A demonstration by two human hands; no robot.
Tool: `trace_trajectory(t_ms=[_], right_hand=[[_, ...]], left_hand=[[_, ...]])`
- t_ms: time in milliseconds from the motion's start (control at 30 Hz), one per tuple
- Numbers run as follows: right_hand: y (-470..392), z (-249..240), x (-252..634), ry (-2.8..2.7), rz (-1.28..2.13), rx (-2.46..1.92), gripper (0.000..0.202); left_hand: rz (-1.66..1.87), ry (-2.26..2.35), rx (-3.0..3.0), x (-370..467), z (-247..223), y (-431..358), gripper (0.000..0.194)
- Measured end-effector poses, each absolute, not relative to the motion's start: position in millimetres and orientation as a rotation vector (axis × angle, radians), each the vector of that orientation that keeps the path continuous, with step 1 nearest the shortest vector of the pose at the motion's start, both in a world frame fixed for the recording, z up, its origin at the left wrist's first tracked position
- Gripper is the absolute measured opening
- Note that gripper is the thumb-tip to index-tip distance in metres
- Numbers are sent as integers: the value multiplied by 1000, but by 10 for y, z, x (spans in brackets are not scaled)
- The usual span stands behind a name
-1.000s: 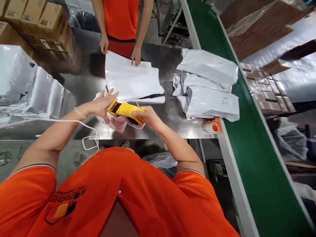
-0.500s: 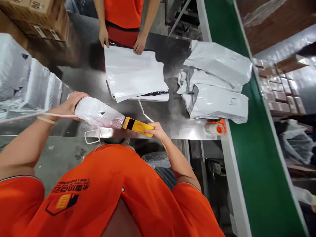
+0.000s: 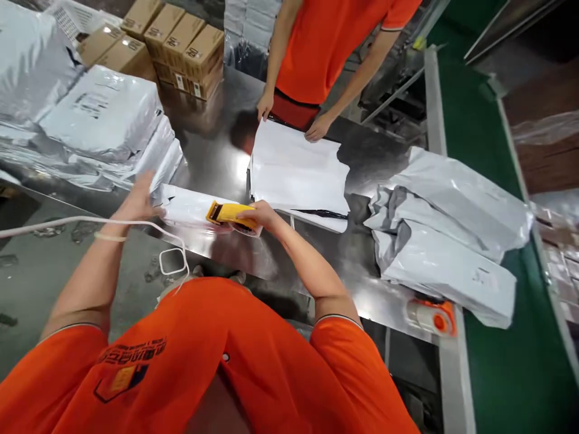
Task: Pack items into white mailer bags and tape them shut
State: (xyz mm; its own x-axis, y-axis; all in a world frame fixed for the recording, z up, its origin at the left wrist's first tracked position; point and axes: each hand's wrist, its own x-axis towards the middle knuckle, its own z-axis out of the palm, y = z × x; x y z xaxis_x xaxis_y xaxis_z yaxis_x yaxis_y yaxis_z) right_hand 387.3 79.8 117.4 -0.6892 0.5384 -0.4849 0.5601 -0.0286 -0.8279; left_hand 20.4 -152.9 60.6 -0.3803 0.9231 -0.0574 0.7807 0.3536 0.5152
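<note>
Taping a white parcel [image 3: 185,208], by the look of it, on the near edge of the steel table [image 3: 217,157]. Gripping a yellow tape dispenser [image 3: 228,214] in the right hand [image 3: 260,214], fingers wrapped over its body, and pressing its front end down onto the parcel's right half. Reaching with the left hand [image 3: 140,199] to the parcel's far left end, fingers loosely spread and blurred; cannot tell whether touching it or just beside it. Judged as mid-strip rather than at the start or the finish. For a clean run: brace the parcel firmly at the left end, hold the dispenser flat against the wrapping, draw in one line. Worth minding the white cord [image 3: 113,223] looped across the left forearm, near the parcel. Across the table, a co-worker's two hands [image 3: 265,108] resting on the far edge of a flat white bag [image 3: 298,172], well apart from the taping. To the right, a pile of finished parcels [image 3: 447,241] beside a green belt [image 3: 497,361].
</note>
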Motion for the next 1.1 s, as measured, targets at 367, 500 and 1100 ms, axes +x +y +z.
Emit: trace_trajectory(t_ms=[367, 500, 1100], right_hand=[[720, 1210, 4651, 2012, -1973, 1227, 31], [411, 1120, 5760, 1933, -2038, 1425, 44], [-1228, 459, 7026, 1433, -1999, 2315, 54]], left_hand=[[-147, 1844, 1982, 1866, 765, -543, 106], [-190, 1602, 2134, 2308, 757, -422, 103], [-353, 1048, 2432, 3282, 728, 105, 103]])
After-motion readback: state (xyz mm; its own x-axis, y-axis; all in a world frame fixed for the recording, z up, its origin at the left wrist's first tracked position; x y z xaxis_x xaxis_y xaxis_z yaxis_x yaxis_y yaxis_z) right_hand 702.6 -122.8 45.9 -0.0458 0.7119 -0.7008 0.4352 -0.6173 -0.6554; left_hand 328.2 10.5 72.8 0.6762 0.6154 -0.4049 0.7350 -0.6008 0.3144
